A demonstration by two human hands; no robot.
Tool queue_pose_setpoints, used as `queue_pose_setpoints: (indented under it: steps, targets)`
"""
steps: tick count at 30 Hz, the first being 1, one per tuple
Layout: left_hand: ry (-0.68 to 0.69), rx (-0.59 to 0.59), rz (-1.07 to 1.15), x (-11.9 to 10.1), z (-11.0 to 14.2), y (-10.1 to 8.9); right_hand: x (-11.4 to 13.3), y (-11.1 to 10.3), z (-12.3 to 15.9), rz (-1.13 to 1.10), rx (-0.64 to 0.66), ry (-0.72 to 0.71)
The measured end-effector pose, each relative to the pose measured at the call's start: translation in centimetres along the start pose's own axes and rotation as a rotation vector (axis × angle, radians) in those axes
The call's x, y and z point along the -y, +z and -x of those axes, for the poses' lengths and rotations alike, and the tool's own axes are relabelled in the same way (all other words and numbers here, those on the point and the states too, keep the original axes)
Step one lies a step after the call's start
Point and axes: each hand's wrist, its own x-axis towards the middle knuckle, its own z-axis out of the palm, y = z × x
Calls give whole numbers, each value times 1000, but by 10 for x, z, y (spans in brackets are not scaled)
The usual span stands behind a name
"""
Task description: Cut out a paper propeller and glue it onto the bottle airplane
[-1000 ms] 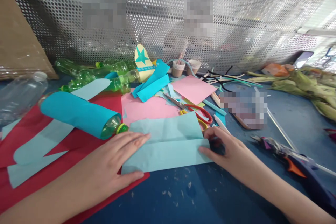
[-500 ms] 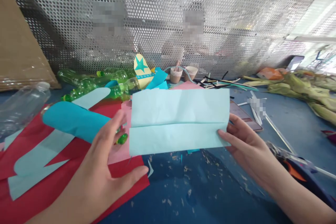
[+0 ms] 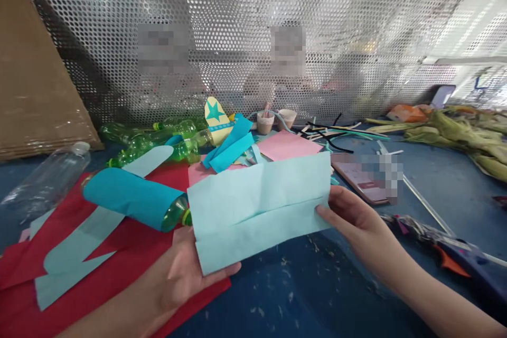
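A folded light-blue sheet of paper (image 3: 257,211) is held up in front of me, tilted lower at its left end, with a crease running along it. My right hand (image 3: 352,216) pinches its right edge, thumb in front and fingers behind. At the lower left corner, my left hand (image 3: 178,269) holds the sheet from beneath; some of its fingers are hidden behind the paper. Just left of the sheet lies a green bottle wrapped in blue paper (image 3: 130,195). Under that bottle are light-blue cutouts (image 3: 85,232) and red paper (image 3: 158,253).
Green plastic bottles (image 3: 134,150), a clear bottle (image 3: 51,179) and cardboard (image 3: 35,74) stand or lie left. Pink paper (image 3: 287,145) and two paper cups (image 3: 264,122) are behind. At right are a phone (image 3: 356,177), a glue gun (image 3: 451,253) and dried husks (image 3: 455,134).
My left hand has come in under the paper's left end and now holds it. The sheet has moved lower and slightly left, tilting down at the left.
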Motion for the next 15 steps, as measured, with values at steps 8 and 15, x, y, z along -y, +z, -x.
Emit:
queue_pose_setpoints:
  steps: [8,15]
  targets:
    - [-289,-61,537,-21,-3,1,7,9,5,-226,31,160]
    - [-331,-81,559,-17,-6,3,6,18,-1,-183,44,245]
